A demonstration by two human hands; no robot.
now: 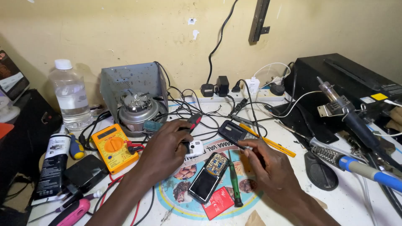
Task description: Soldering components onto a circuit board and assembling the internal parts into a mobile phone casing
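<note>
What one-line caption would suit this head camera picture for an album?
Left hand grips a red-and-black probe, right hand a thin tool, above an opened black phone beside a yellow multimeter.

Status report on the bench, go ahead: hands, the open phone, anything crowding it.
Left hand grips red-black probe. Right hand pinches thin black tool. Open phone flat between them, untouched. Green screwdriver and red battery alongside.

free: bare table edge (pixel 347 205) front right | blocked: cable tangle (pixel 197 111) behind, soldering iron (pixel 356 165) right, multimeter (pixel 113 146) left
</note>
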